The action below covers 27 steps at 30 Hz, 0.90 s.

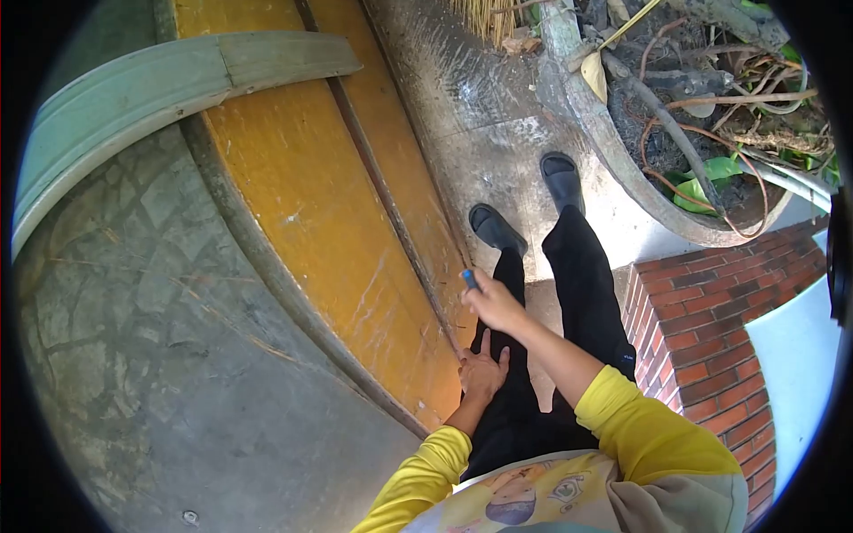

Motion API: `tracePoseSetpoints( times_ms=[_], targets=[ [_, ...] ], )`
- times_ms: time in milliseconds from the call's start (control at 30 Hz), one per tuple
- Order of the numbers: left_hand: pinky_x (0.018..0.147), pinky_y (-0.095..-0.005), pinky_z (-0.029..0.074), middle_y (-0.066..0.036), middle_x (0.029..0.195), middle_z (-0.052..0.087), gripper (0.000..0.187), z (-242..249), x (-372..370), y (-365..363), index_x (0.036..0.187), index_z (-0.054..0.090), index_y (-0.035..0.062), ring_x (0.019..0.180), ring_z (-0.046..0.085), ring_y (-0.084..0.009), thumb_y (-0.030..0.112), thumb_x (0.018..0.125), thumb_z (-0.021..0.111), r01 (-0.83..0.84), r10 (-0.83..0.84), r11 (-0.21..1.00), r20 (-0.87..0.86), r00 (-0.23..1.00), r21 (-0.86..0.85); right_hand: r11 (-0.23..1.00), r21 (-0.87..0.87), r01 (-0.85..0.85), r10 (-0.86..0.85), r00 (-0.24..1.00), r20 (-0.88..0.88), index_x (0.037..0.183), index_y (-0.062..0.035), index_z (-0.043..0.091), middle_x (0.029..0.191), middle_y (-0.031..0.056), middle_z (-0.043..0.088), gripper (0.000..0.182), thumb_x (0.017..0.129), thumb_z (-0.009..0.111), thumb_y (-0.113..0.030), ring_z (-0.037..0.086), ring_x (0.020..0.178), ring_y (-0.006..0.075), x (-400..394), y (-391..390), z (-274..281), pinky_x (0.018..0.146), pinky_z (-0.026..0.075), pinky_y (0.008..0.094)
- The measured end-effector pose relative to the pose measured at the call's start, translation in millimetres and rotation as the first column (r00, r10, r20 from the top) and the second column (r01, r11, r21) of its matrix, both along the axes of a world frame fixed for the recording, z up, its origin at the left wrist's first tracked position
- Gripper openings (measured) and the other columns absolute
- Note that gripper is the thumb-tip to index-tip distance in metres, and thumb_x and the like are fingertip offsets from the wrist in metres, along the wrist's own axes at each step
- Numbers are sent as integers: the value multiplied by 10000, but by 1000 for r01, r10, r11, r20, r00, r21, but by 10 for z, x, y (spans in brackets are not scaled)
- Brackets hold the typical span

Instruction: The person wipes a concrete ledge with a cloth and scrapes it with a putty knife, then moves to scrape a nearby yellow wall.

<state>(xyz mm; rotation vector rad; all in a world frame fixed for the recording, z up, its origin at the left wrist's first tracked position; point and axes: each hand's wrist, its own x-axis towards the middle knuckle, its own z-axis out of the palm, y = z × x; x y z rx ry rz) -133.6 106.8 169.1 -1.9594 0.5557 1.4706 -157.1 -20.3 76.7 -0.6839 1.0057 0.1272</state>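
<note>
My right hand [494, 303] is wrapped round a small tool with a blue end [469, 280], close to the edge of a yellow wooden panel [302, 213]. Just below it, my left hand [482, 371] lies with its fingers spread, the fingertips at the lower end of a thin dark strip [391, 209] that runs along the panel. The two hands are apart. Whatever the tool's tip touches is too small to make out.
A curved pale green piece [160, 93] crosses the panel at the upper left. Grey stone-patterned floor [169, 355] lies left. A curved planter rim [640, 191] with plants and roots stands upper right, above a red brick wall [720, 338]. My sandalled feet are on concrete.
</note>
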Motion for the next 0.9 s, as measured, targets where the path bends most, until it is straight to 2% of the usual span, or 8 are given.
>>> tracePoseSetpoints(
  times_ms=[67, 200, 233, 533, 667, 700, 800, 900],
  targets=[
    [1028, -537, 461, -327, 1366, 466, 666, 24, 10, -64, 1555, 378, 309, 1216, 538, -499, 610, 969, 477, -8, 8, 1000, -1, 1000, -29, 985, 156, 79, -63, 993, -100, 1218, -20, 508, 809, 145, 643, 366, 936, 575, -243, 646, 722, 270, -121, -301, 92, 673, 496, 410],
    [1097, -520, 399, -315, 1446, 423, 562, 58, -14, -121, 1517, 442, 375, 1288, 495, -480, 575, 992, 462, -48, 48, 999, -29, 998, -3, 891, -315, -326, 218, 917, -334, 1152, -10, 552, 885, 269, 683, 330, 913, 568, -239, 680, 828, 460, -453, -257, -127, 757, 517, 523],
    [1085, -517, 403, -290, 1456, 426, 532, 44, -42, -66, 1493, 476, 381, 1280, 503, -462, 564, 994, 462, -26, 26, 998, -6, 1000, -56, 894, -275, -353, 251, 904, -347, 1116, 3, 568, 946, 322, 667, 333, 890, 590, -241, 646, 934, 510, -491, -366, -15, 832, 506, 553],
    [1137, -472, 386, -223, 1502, 451, 329, 106, -36, 61, 1238, 731, 279, 1308, 502, -447, 400, 968, 585, -227, 235, 889, -30, 972, -398, 496, -305, -813, 610, 576, -544, 1041, -15, 627, 885, 252, 704, 270, 833, 653, -186, 704, 894, 423, -1090, -1107, 689, 804, 561, 518],
    [1057, -440, 457, -166, 1357, 595, 309, 204, -49, 245, 1107, 747, 154, 1204, 584, -386, 384, 924, 651, -312, 351, 772, -37, 936, -555, 467, -147, -872, 671, 457, -584, 1040, -10, 637, 937, 242, 713, 389, 825, 745, -316, 707, 921, 412, -1508, -1456, 1118, 818, 555, 512],
    [997, -453, 490, -154, 1159, 664, 317, 341, -15, 106, 960, 716, 82, 1139, 609, -385, 392, 915, 667, -333, 379, 784, -22, 925, -524, 432, -117, -894, 711, 417, -566, 1043, -14, 638, 946, 239, 713, 417, 813, 767, -337, 705, 936, 408, -1612, -1556, 1262, 826, 553, 509],
    [938, -462, 513, -144, 1036, 663, 335, 756, 46, -305, 901, 682, 69, 1065, 626, -383, 404, 912, 670, -164, 173, 955, 16, 985, -246, 386, -25, -922, 790, 344, -508, 1034, -26, 647, 966, 217, 717, 460, 773, 821, -363, 700, 968, 392, -1823, -1613, 1471, 841, 546, 491],
    [914, -464, 514, -162, 961, 668, 339, 825, -45, -199, 875, 665, 62, 1009, 638, -384, 400, 905, 679, -117, 103, 956, -67, 992, -268, 463, 4, -886, 783, 408, -470, 1006, -38, 658, 970, 191, 722, 424, 745, 838, -319, 697, 969, 377, -1943, -1630, 1488, 837, 543, 469]
  ],
)
